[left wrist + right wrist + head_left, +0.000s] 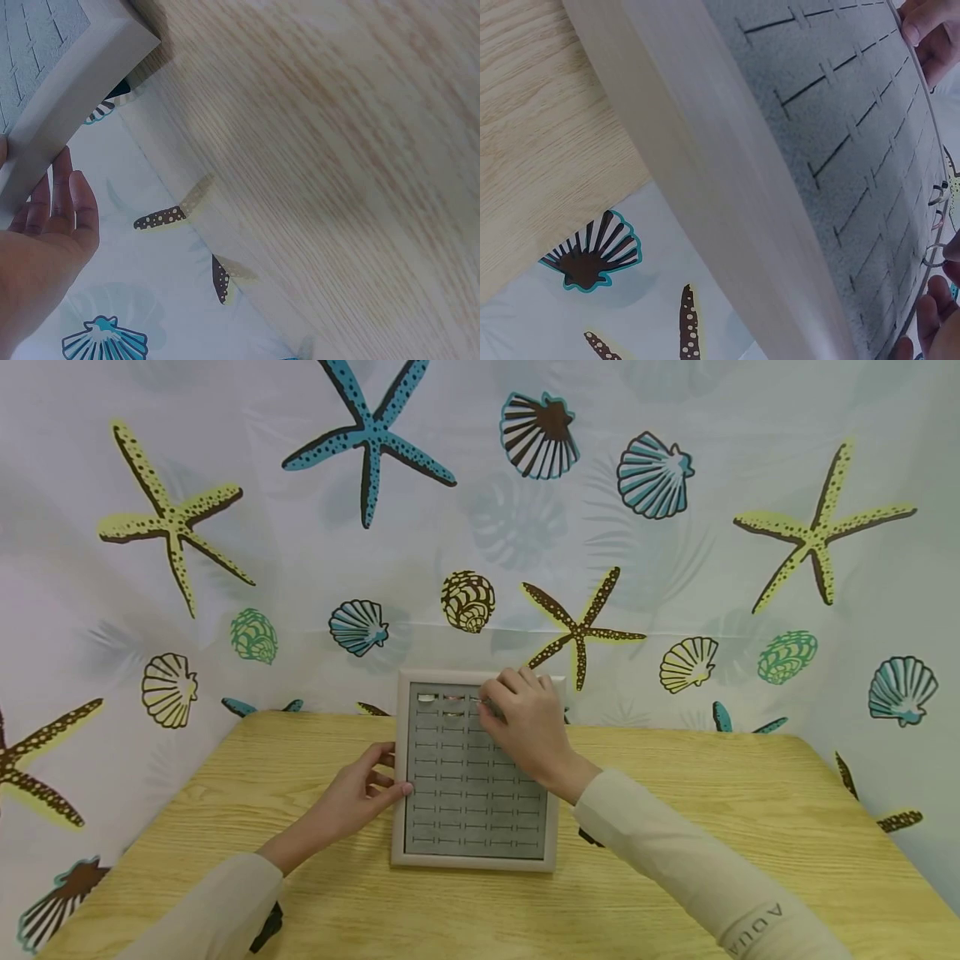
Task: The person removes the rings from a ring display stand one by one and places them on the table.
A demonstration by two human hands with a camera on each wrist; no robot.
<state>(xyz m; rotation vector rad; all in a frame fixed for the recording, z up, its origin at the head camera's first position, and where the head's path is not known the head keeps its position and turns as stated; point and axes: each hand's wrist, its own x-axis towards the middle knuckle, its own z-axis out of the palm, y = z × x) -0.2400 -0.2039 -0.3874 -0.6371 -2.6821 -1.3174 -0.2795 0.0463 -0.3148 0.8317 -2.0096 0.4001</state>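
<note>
A ring display board (480,810), grey foam with rows of slits inside a pale frame, leans upright on the table. My left hand (352,797) holds its left edge, thumb at the front and fingers behind, as the left wrist view also shows. Several rings sit in the upper slits, among them a silver ring (427,698) at top left and a reddish ring (453,697) beside it. At the top row, my right hand (532,727) pinches a thin ring (933,256) against the foam. From the head, its fingers partly hide that ring.
The wood-grain table (675,843) lies under the board. Behind it hangs a pale curtain (450,543) printed with starfish and shells. A dark strap (267,928) shows by the left sleeve.
</note>
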